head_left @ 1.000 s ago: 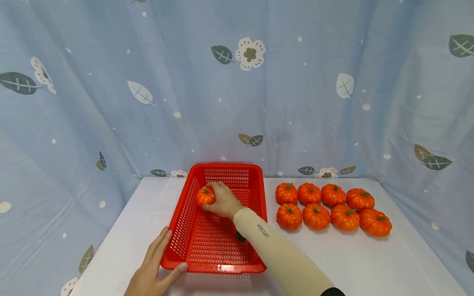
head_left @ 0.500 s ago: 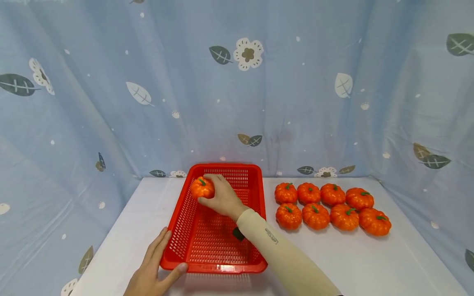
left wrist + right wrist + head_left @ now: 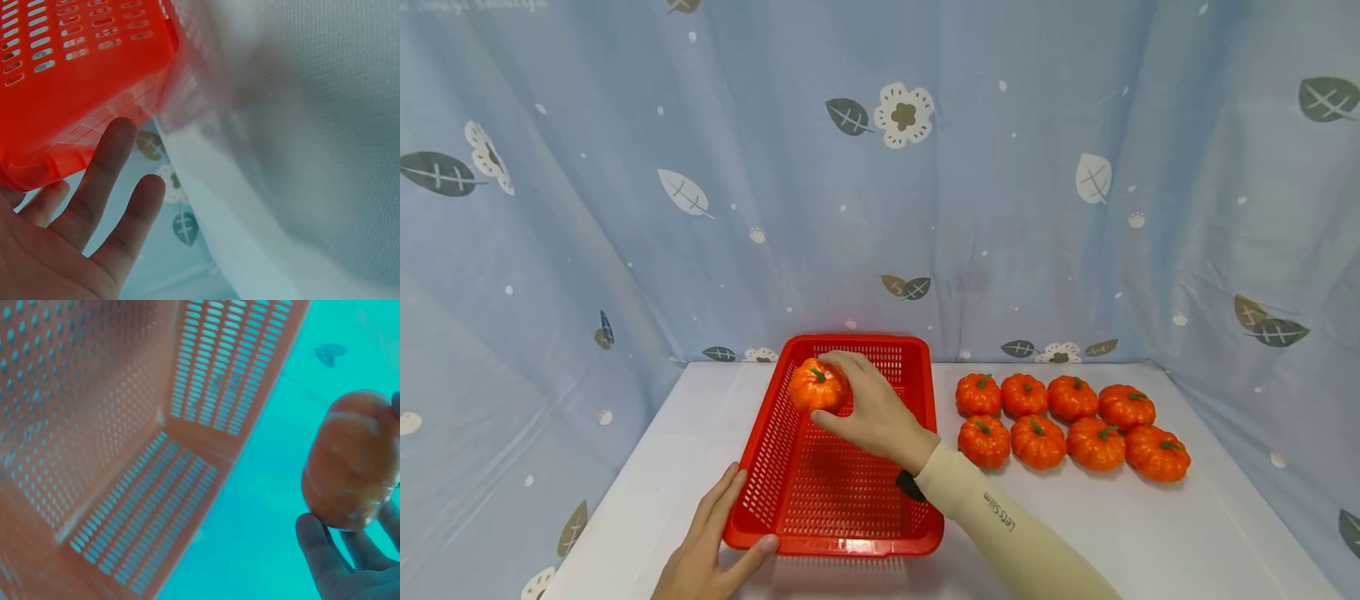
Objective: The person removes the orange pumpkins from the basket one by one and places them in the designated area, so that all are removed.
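My right hand [image 3: 876,412] holds a small orange pumpkin [image 3: 814,388] with a green stem over the red plastic basket [image 3: 835,546]. Thumb and fingers grip the pumpkin's side, and in the right wrist view the pumpkin [image 3: 350,462] is above the basket's rim level. At the basket's near left corner rests my left hand [image 3: 707,533], its fingers along the left side and its thumb on the front rim. The left wrist view shows those fingers [image 3: 103,169] spread and fairly straight beside the basket wall [image 3: 81,81].
Several orange pumpkins [image 3: 1038,442] stand in two rows on the white table [image 3: 1060,533], right of the basket. A blue patterned curtain [image 3: 775,167] hangs behind and along both sides. A black object [image 3: 910,486] shows at my right wrist.
The pumpkin has risen from inside the basket in my right hand, moving left and then slightly back right. My left hand has stayed on the corner.
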`<state>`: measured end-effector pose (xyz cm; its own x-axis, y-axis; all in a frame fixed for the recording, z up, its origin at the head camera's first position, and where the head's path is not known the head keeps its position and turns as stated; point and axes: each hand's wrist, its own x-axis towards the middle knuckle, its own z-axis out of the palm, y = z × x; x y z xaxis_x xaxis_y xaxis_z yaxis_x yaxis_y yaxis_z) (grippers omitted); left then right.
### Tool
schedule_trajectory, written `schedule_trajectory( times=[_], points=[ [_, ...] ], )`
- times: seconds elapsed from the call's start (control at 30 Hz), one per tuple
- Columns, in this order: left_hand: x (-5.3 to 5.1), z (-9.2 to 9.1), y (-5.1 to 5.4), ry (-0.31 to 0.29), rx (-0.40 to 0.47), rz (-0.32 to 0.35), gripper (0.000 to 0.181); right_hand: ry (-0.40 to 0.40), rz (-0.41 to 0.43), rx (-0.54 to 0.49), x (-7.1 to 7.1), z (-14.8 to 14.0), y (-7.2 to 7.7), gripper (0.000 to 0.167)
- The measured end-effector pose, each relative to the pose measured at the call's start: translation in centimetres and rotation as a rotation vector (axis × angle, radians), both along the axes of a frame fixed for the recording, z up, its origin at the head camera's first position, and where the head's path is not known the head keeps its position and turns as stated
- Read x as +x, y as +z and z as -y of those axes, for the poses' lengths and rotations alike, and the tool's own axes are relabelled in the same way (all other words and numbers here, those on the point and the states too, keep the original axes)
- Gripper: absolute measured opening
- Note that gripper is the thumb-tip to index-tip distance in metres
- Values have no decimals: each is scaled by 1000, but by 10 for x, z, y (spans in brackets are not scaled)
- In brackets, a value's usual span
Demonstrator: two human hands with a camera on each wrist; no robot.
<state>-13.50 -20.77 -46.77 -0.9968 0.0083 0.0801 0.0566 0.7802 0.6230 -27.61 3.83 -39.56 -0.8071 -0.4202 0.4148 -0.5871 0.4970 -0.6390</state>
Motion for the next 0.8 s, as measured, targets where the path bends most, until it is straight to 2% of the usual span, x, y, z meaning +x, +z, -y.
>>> schedule_trajectory(
  times=[0.27,0.63,0.8],
  points=[
    [0,1,0,-13,-16,-36,91,-12,-33,-79,17,-32,15,69],
    [0,2,-1,-21,-16,-61,91,-85,-73,-87,37,-91,1,71],
    [0,2,1,-20,-11,-30,91,-146,-80,-36,48,-125,-9,74]
  ],
)
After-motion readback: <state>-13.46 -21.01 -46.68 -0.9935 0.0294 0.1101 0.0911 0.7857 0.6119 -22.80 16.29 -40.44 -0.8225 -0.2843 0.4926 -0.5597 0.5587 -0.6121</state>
